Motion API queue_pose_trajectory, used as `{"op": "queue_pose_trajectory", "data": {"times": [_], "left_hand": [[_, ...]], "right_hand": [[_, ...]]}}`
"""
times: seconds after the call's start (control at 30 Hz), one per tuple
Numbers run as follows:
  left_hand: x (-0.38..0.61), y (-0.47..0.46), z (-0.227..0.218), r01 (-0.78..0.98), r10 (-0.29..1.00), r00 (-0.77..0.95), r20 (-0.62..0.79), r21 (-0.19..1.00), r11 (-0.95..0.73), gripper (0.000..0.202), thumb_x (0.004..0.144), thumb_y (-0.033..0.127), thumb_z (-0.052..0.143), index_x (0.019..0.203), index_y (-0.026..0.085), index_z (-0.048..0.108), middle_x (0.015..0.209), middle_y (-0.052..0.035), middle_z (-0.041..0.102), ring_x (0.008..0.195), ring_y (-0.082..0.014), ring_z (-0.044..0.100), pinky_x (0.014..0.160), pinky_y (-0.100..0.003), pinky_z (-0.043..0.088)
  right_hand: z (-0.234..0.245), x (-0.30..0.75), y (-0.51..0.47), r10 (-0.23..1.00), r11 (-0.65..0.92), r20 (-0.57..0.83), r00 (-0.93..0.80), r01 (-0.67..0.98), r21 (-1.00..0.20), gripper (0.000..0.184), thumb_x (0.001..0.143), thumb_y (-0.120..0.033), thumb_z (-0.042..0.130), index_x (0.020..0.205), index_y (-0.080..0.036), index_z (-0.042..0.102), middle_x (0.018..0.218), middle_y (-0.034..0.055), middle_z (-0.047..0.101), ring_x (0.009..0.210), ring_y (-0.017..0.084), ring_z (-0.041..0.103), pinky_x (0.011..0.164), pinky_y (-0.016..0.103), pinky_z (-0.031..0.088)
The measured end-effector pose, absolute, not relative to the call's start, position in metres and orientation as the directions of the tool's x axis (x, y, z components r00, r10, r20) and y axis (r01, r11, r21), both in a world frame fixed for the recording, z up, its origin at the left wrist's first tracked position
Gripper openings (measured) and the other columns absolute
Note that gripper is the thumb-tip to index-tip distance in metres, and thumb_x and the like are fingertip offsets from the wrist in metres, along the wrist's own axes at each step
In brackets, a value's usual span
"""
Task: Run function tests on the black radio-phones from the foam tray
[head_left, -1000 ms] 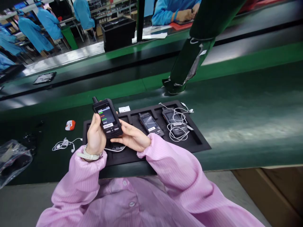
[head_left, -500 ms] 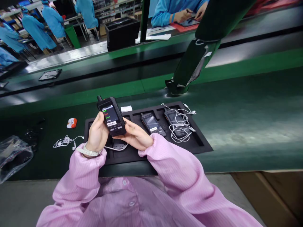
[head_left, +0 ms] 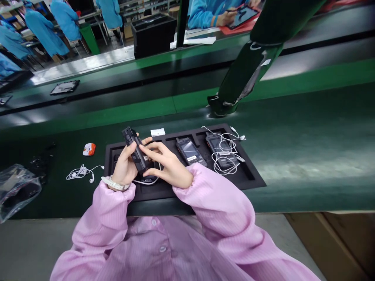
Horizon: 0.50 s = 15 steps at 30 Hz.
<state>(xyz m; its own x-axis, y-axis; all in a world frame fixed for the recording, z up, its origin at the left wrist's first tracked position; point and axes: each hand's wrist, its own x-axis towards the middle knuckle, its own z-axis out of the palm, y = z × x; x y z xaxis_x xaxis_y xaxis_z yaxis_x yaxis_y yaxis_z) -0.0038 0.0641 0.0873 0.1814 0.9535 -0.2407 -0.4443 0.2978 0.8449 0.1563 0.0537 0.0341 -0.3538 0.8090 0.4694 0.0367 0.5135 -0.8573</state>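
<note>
A black handheld radio (head_left: 135, 151) is turned on its side above the tray, its narrow edge facing up and its screen out of sight. My left hand (head_left: 124, 166) is wrapped round its left side and lower part. From the right, my right hand (head_left: 168, 166) grips it too, thumb low and fingers along the edge. Beneath both hands lies a black foam tray (head_left: 246, 177), partly hidden. Two more radios rest in it: one with its screen up (head_left: 190, 151), another (head_left: 218, 146) under white wired earphones (head_left: 224, 153). A white cable (head_left: 146, 182) loops below my hands.
Left of the tray are white earphones (head_left: 82, 171), an orange-and-white case (head_left: 89, 149) and a clear plastic bag (head_left: 19, 187). A small white paper (head_left: 158, 132) lies behind the tray. A dark green post (head_left: 243, 74) rises behind. Across the line a co-worker's hand (head_left: 227, 18) holds a tablet.
The radio has been turned from screen-up to on its edge, and it sits slightly lower. The fingers of my right hand have shifted onto its upturned edge.
</note>
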Motion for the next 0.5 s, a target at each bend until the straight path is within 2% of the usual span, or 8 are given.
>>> {"op": "queue_pose_trajectory", "data": {"times": [0.13,0.2,0.3,0.37,0.5], "left_hand": [[-0.008,0.062,0.085,-0.425,0.946,0.194,-0.259,0.847,0.319,0.054,0.076,0.039,0.082,0.125,0.027,0.063,0.128,-0.0076,0.073,0.132,-0.0333,0.063,0.103,-0.051,0.058],[-0.008,0.062,0.084,-0.43,0.931,0.22,-0.29,0.828,0.359,0.053,0.075,0.038,0.084,0.122,0.026,0.064,0.125,-0.0078,0.074,0.131,-0.0342,0.064,0.101,-0.052,0.059],[-0.006,0.061,0.086,-0.455,0.913,0.245,-0.327,0.793,0.406,0.045,0.077,0.035,0.084,0.115,0.021,0.065,0.118,-0.0101,0.077,0.127,-0.0344,0.067,0.098,-0.05,0.061],[-0.005,0.061,0.086,-0.471,0.905,0.243,-0.35,0.772,0.426,0.041,0.08,0.031,0.082,0.115,0.019,0.066,0.116,-0.0103,0.077,0.124,-0.0331,0.069,0.098,-0.048,0.062],[-0.003,0.06,0.087,-0.495,0.887,0.233,-0.399,0.737,0.461,0.028,0.088,0.024,0.074,0.114,0.017,0.067,0.115,-0.0089,0.078,0.117,-0.0291,0.073,0.098,-0.045,0.062]], "right_hand": [[0.039,0.171,0.06,0.741,0.612,0.519,-0.427,0.11,-0.783,0.072,0.088,-0.057,0.071,0.152,-0.03,0.054,0.15,0.0146,0.045,0.135,0.032,0.05,0.116,0.053,0.049],[0.041,0.177,0.062,0.708,0.642,0.523,-0.474,0.122,-0.757,0.069,0.091,-0.054,0.068,0.153,-0.028,0.053,0.155,0.0151,0.042,0.135,0.032,0.051,0.114,0.054,0.051],[0.043,0.184,0.063,0.646,0.707,0.536,-0.543,0.161,-0.689,0.066,0.097,-0.049,0.063,0.157,-0.025,0.047,0.161,0.0154,0.039,0.136,0.03,0.051,0.107,0.049,0.058],[0.042,0.186,0.063,0.606,0.752,0.548,-0.577,0.19,-0.631,0.063,0.101,-0.043,0.06,0.158,-0.024,0.044,0.164,0.015,0.035,0.139,0.028,0.051,0.107,0.046,0.06],[0.038,0.184,0.061,0.597,0.786,0.574,-0.561,0.263,-0.559,0.054,0.1,-0.025,0.057,0.153,-0.02,0.049,0.162,0.0163,0.039,0.14,0.027,0.054,0.113,0.047,0.055]]}}
